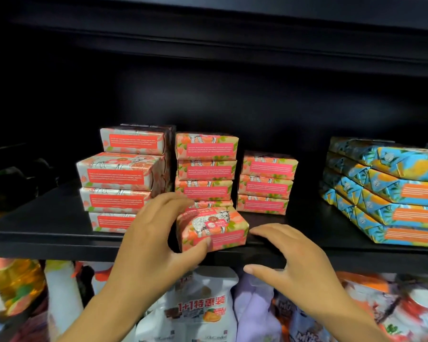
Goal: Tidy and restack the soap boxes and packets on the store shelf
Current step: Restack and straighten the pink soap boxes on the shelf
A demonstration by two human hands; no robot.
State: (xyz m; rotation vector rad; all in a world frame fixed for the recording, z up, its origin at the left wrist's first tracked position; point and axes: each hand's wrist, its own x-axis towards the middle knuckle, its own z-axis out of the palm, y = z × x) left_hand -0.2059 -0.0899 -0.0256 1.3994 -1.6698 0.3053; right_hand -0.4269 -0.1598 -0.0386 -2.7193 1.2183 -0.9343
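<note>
Mid-restack. Gripping loose pink soap packet (213,228) with left hand (153,233), thumb on front face, fingers over far edge; tilted at shelf (59,248) front lip, 6 o'clock of middle stack (205,169). Spread, empty right hand (294,257) at packet's 3 o'clock, contact unclear. Probably next: lift, square, seat level atop shorter stack (267,183) at 2 o'clock.
</note>
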